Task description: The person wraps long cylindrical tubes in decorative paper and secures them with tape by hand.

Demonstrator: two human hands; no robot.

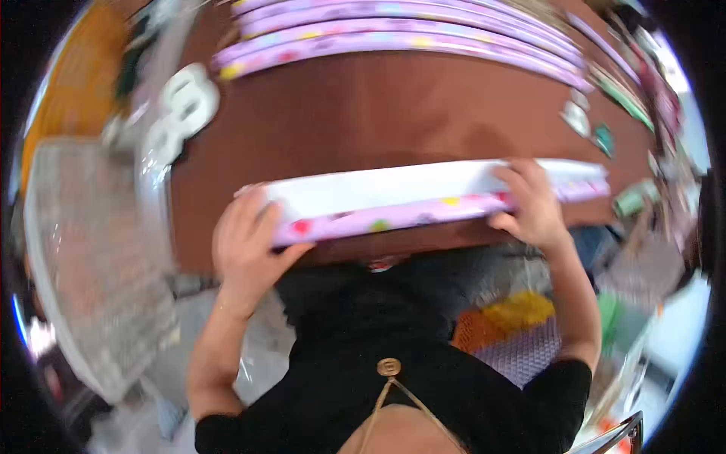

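A long strip of lilac patterned paper (401, 217), partly rolled with its white inner face up, lies along the near edge of the brown table (340, 113). My left hand (246, 246) is closed around its left end, fingers over the white side and thumb at the near edge. Toward the other end, my right hand (531, 203) grips the paper between fingers and thumb, and the right tip sticks out past it. Motion blur softens both hands.
Several lilac rolls (408, 45) lie side by side at the table's far edge. White ring-shaped pieces (189, 98) sit on the left. A small white item (576, 117) and a green one (603, 138) are at the right. Clear plastic packaging (98, 257) stands left of the table.
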